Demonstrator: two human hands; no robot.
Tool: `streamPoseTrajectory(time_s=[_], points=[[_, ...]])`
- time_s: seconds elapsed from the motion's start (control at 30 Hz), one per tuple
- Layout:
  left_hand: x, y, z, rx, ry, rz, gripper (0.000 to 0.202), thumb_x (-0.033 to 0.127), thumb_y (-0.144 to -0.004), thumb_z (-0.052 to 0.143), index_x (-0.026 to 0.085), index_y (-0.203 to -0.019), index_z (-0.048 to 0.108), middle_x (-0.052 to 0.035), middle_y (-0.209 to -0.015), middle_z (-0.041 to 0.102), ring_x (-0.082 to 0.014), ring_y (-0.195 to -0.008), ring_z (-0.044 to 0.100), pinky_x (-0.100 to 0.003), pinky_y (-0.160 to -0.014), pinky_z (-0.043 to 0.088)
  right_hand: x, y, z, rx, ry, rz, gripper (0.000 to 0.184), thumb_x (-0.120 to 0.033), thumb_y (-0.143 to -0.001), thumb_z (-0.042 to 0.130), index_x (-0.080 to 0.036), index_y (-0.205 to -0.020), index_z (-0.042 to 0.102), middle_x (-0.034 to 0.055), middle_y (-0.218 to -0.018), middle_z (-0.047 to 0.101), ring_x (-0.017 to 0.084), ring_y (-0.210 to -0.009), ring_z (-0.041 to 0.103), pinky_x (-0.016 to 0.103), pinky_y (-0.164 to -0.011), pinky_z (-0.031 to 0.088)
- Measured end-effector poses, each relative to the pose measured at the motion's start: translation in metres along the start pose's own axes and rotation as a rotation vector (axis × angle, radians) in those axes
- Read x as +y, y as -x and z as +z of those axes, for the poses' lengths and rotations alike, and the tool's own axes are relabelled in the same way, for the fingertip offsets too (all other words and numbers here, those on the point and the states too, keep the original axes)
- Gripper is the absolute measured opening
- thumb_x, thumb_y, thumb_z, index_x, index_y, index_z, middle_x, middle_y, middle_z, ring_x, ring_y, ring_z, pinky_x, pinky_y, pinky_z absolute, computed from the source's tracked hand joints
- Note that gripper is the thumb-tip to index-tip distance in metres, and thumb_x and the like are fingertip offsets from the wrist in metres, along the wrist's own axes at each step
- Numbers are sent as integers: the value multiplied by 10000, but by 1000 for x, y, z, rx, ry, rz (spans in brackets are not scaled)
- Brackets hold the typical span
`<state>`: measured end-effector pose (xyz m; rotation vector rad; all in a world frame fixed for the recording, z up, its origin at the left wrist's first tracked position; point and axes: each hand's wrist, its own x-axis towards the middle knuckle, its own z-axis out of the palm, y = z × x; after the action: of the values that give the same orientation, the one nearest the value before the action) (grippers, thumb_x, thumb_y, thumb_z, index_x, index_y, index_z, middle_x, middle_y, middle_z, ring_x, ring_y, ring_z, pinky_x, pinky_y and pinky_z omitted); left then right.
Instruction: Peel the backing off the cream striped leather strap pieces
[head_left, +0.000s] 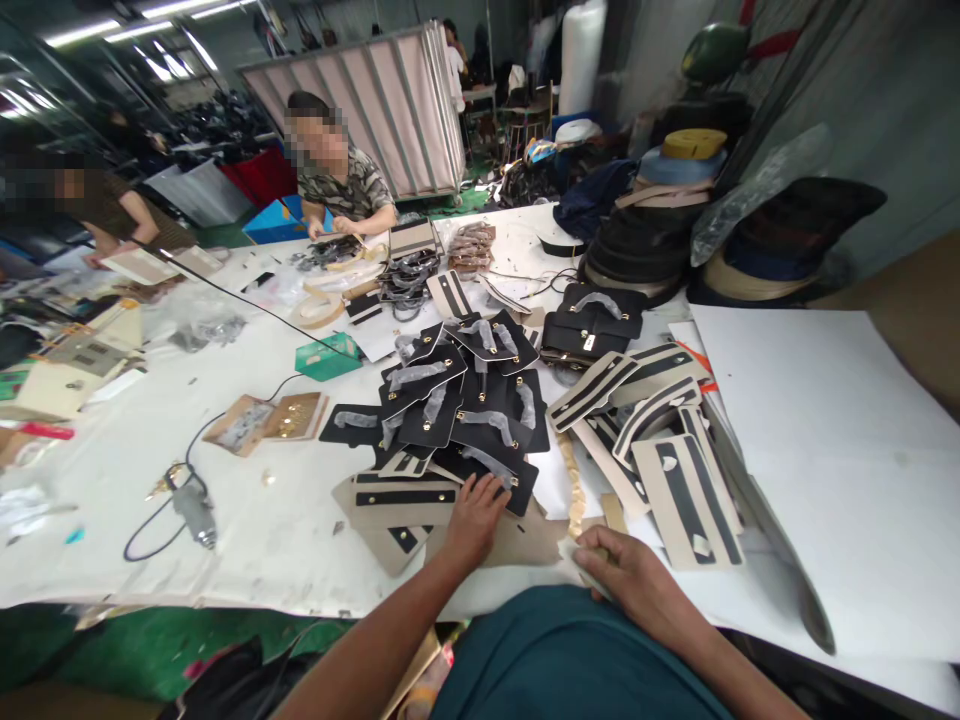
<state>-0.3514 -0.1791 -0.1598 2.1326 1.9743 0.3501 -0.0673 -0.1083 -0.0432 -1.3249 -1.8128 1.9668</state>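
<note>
My left hand (475, 520) lies with fingers stretched flat on the near edge of a heap of black flap pieces (465, 400) with small gold studs, touching a black piece and the beige striped panels (401, 497) beside it. My right hand (619, 568) rests close to my body at the table edge, fingers curled over a thin beige piece (581, 560). A fan of beige panels with black stripes (660, 440) lies just beyond the right hand.
Large white sheets (840, 450) cover the right side. A handheld tool with a cable (193, 510) lies left, near a green box (327, 356) and cardboard pieces (266, 420). Stacked hats (660, 220) stand at the back right. Two other people sit at the far left.
</note>
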Motion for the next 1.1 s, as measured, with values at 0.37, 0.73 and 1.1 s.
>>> streamPoseTrajectory(time_s=[0.37, 0.73, 1.1], points=[[-2, -74, -27, -47, 35, 159, 388, 97, -962, 503, 226, -1265, 709, -101, -1251, 717, -281, -1151, 583, -420, -941, 484, -1, 6, -5, 206, -65, -8, 472, -676, -946, 516, -233, -783, 523, -54, -509, 555, 152, -493, 530, 269, -576, 431], [81, -68, -118, 189, 785, -288, 293, 394, -992, 539, 195, -1070, 739, -56, -959, 749, -228, -881, 673, -307, -815, 514, -49, -10, -15, 224, -184, -126, 450, -658, -924, 586, -225, -803, 565, -55, -521, 545, 137, -475, 512, 249, -524, 420], [118, -72, -121, 7, 1399, -363, 311, 364, -908, 676, 174, -1151, 710, -64, -1044, 761, -230, -946, 679, -306, -865, 517, -59, -17, -21, 332, -73, -158, 431, -620, -946, 593, -222, -784, 568, -69, -484, 538, 122, -441, 509, 221, -483, 391]])
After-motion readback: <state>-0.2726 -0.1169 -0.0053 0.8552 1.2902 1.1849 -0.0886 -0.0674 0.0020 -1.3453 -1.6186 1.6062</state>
